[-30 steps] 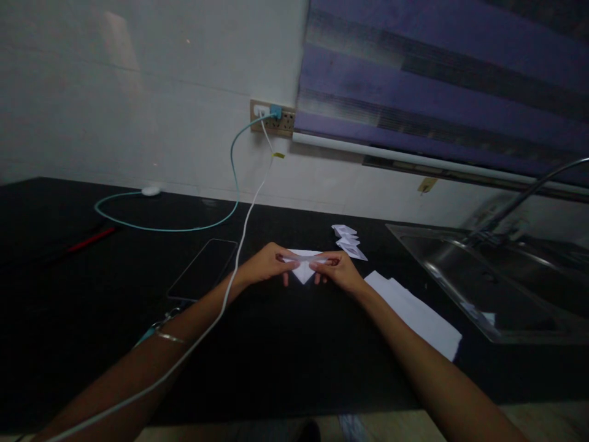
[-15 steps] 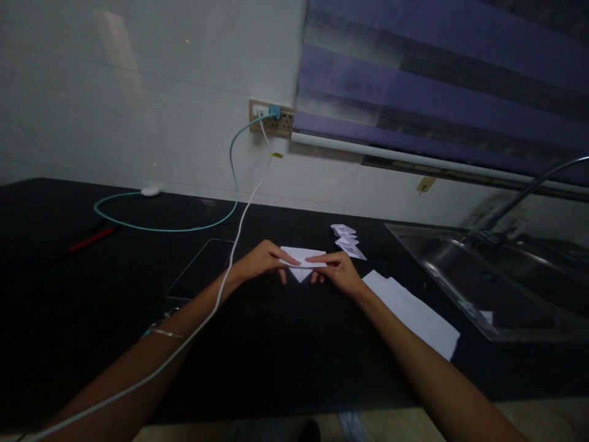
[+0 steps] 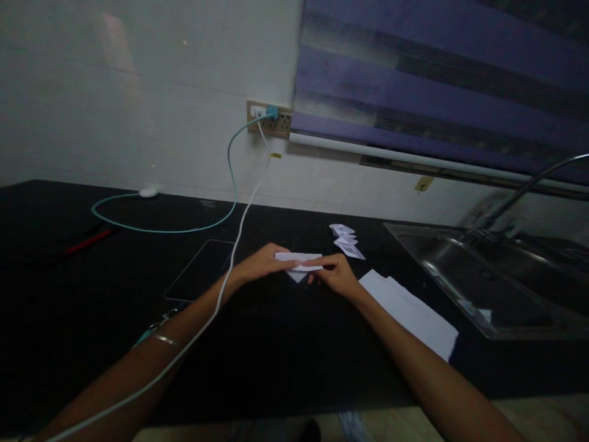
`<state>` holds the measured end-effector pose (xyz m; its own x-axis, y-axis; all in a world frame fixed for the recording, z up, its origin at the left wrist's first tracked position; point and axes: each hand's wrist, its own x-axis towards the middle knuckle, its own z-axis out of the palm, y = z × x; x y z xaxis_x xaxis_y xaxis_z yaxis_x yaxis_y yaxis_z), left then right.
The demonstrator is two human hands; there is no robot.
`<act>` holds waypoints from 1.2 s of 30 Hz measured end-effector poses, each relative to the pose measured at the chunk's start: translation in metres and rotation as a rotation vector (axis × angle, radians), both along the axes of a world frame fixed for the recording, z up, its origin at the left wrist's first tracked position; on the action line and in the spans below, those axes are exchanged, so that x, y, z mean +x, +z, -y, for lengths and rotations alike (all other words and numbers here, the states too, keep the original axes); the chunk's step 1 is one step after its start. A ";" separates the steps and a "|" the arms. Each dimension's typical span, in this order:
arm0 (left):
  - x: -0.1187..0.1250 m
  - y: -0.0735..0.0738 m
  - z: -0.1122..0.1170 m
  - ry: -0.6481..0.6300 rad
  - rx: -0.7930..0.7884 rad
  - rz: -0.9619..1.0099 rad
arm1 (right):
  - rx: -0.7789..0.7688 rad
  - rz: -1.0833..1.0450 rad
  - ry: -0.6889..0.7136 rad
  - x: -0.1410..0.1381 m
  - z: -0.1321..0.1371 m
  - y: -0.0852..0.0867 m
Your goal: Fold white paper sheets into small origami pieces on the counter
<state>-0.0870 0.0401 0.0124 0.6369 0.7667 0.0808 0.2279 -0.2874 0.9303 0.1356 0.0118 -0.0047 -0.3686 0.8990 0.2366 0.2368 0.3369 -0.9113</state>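
A small folded white paper [image 3: 299, 261] lies on the black counter [image 3: 276, 344] at the middle. My left hand [image 3: 262, 264] grips its left end with closed fingers. From the right, my right hand [image 3: 334, 273] presses and pinches the other end, forefinger laid along the top fold. A triangular point of the paper hangs below the fingers. Both forearms reach in from the bottom edge.
Several small folded paper pieces [image 3: 346, 240] lie behind my right hand. A stack of white sheets [image 3: 409, 313] sits beside the steel sink [image 3: 478, 276] with its tap. A dark phone [image 3: 202, 270], a white cable [image 3: 239, 227], a teal cable [image 3: 184, 228] and a red pen [image 3: 87, 240] lie left.
The top flap of the paper has been folded down flatter, so less of the triangle shows below the fingers. Both hands stayed at the same spot.
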 end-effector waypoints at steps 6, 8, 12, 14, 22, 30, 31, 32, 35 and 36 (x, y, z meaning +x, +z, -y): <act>-0.004 0.000 0.003 -0.072 0.133 -0.172 | 0.045 -0.002 0.002 0.001 -0.001 -0.005; -0.004 -0.001 0.003 -0.076 0.171 -0.198 | 0.043 -0.019 0.011 0.001 -0.001 -0.005; -0.002 -0.002 0.004 -0.046 0.193 -0.165 | 0.012 -0.098 0.044 0.000 0.000 -0.002; -0.002 -0.002 0.004 -0.044 0.198 -0.148 | -0.022 -0.167 0.093 0.000 0.000 -0.001; 0.001 -0.003 0.007 0.047 0.255 -0.178 | -0.033 -0.095 0.008 0.001 -0.004 0.000; 0.005 -0.007 0.009 0.039 0.213 -0.211 | -0.053 -0.006 -0.025 -0.002 -0.004 -0.003; 0.005 -0.007 0.009 0.030 0.207 -0.210 | -0.064 -0.010 -0.029 -0.001 -0.004 -0.003; 0.004 -0.005 0.009 0.013 0.196 -0.205 | -0.075 -0.010 -0.033 0.000 -0.005 -0.003; -0.001 0.002 0.008 -0.083 0.149 -0.159 | -0.094 -0.003 -0.077 0.004 -0.006 0.000; -0.004 0.004 0.008 -0.110 0.137 -0.133 | -0.091 0.001 -0.097 0.005 -0.006 0.000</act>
